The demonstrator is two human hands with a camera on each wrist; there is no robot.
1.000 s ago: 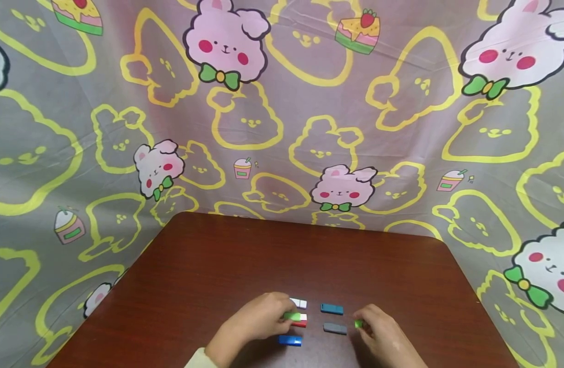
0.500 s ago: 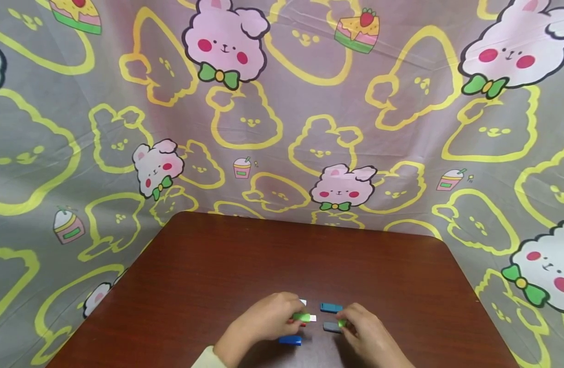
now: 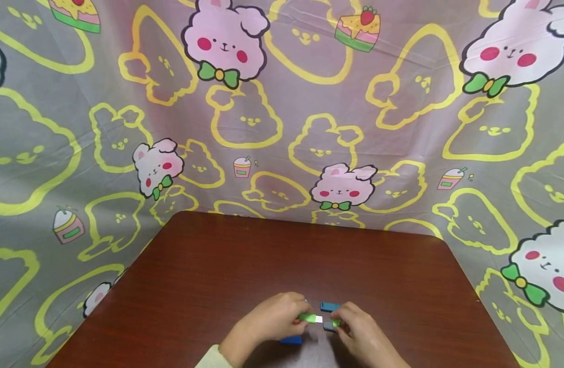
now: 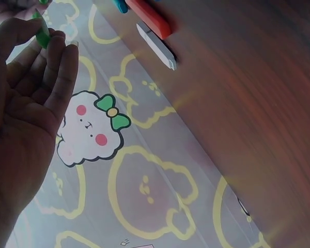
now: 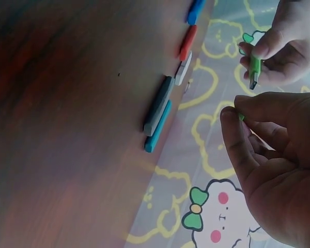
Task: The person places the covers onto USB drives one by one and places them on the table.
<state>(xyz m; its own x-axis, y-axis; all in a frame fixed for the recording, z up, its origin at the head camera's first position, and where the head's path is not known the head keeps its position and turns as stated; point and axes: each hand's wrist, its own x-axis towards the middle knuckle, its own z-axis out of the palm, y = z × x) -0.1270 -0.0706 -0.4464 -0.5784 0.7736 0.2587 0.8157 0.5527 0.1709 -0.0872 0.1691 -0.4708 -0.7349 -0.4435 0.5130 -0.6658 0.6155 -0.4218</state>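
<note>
In the head view my left hand (image 3: 279,316) pinches a green USB stick (image 3: 308,318), its plug pointing right. The right wrist view shows the bare metal plug on this USB stick (image 5: 255,67). My right hand (image 3: 362,329) pinches a small green cap (image 3: 336,323) between thumb and fingertips, mostly hidden by them. The cap faces the plug across a short gap, over the table. A grey USB stick (image 3: 329,326) lies partly behind the right fingers, with a teal one (image 3: 328,306) beyond it. Below the left hand a blue USB stick (image 3: 292,340) shows in part.
A red USB stick (image 5: 188,42) and a white USB stick (image 5: 183,70) lie on the table in the right wrist view, largely covered by the left hand in the head view. The brown table (image 3: 282,255) ends at a cartoon-print curtain (image 3: 273,143).
My right hand has moved left with the green cap, while the left hand has shifted slightly right with the USB stick. The gap between cap and plug has narrowed.
</note>
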